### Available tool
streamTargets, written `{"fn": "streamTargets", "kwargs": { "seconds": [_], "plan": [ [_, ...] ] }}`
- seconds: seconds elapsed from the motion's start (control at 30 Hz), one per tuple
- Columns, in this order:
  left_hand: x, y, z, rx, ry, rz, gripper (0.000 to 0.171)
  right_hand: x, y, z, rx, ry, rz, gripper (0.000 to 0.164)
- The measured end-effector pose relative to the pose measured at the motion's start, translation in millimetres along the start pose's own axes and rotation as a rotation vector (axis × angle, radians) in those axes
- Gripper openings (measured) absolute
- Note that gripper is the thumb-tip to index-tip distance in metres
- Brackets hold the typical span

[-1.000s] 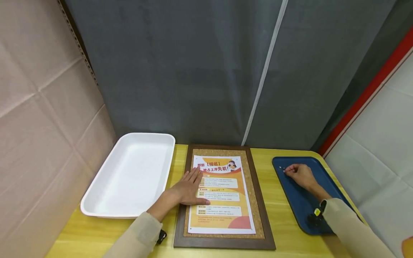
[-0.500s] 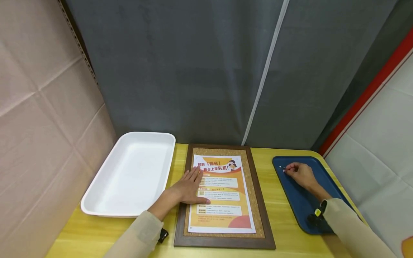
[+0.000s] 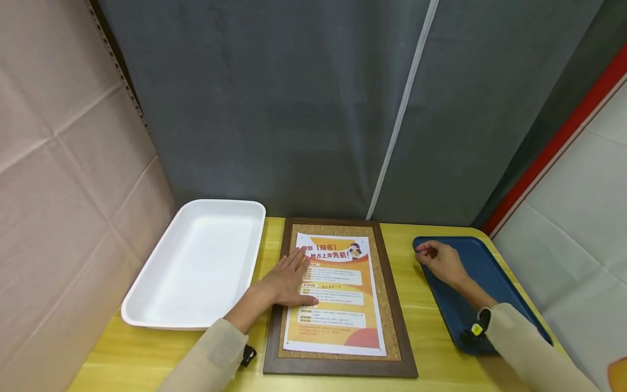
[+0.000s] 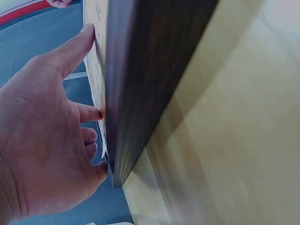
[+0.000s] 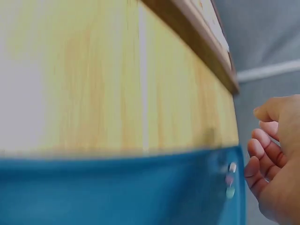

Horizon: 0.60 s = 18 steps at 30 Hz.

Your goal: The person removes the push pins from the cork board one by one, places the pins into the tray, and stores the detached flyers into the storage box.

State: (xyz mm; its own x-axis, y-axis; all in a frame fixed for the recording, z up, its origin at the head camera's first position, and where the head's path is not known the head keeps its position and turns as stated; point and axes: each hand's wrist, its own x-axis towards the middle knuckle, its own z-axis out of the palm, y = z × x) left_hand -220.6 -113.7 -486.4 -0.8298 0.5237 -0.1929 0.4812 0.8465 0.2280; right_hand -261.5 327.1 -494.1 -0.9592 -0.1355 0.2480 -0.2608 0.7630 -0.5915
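Observation:
My left hand [image 3: 289,280] lies with its fingers spread on the left side of an orange-and-white printed poster [image 3: 338,326]. Under the poster is a cork board [image 3: 382,305] with a dark brown wooden frame [image 4: 136,84]. Over the far left corner of the blue tray [image 3: 482,272], my right hand [image 3: 443,264] pinches thumb and forefinger together on what looks like a push pin, almost wholly hidden by the fingertips. In the right wrist view, several small push pins [image 5: 229,180] lie in the tray below that hand, and its other fingers [image 5: 263,152] are curled.
A large white tray [image 3: 196,272] stands left of the board on the yellow wooden table [image 3: 416,316]. Behind the table hangs a grey curtain [image 3: 274,109]. Pale panels flank both sides, the right one [image 3: 578,207] edged in red.
My right hand has lifted from the small pins and moved left toward the tray's far left corner. Under my left hand the poster has turned slightly, its top edge shifting right.

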Motion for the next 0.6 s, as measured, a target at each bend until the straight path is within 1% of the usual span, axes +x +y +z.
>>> {"fn": "streamTargets", "kwargs": {
  "seconds": [0.1, 0.17, 0.23, 0.33, 0.4, 0.6],
  "plan": [
    [0.8, 0.6, -1.8, -0.007, 0.017, 0.004, 0.112, 0.0, -15.3, 5.4, 0.032, -0.042, -0.02, 0.018],
    [1.4, 0.9, -3.4, -0.006, 0.038, 0.01, 0.11, -0.1, -25.7, 8.4, 0.072, -0.079, -0.022, 0.02],
    [2.3, 0.8, -5.9, 0.006, 0.062, 0.019, 0.107, 0.2, -35.1, 11.0, 0.114, -0.116, -0.01, 0.024],
    [2.6, -0.2, -12.0, -0.023, 0.106, 0.017, 0.101, 0.9, -47.7, 14.2, 0.17, -0.169, 0.031, 0.03],
    [1.7, -0.9, -17.3, -0.078, 0.123, -0.001, 0.099, 1.2, -55.3, 16.1, 0.197, -0.201, 0.056, 0.034],
    [-0.4, -3.9, -28.1, -0.324, 0.17, -0.071, 0.096, -1.1, -77.0, 20.7, 0.278, -0.285, 0.109, 0.043]
  ]
}}
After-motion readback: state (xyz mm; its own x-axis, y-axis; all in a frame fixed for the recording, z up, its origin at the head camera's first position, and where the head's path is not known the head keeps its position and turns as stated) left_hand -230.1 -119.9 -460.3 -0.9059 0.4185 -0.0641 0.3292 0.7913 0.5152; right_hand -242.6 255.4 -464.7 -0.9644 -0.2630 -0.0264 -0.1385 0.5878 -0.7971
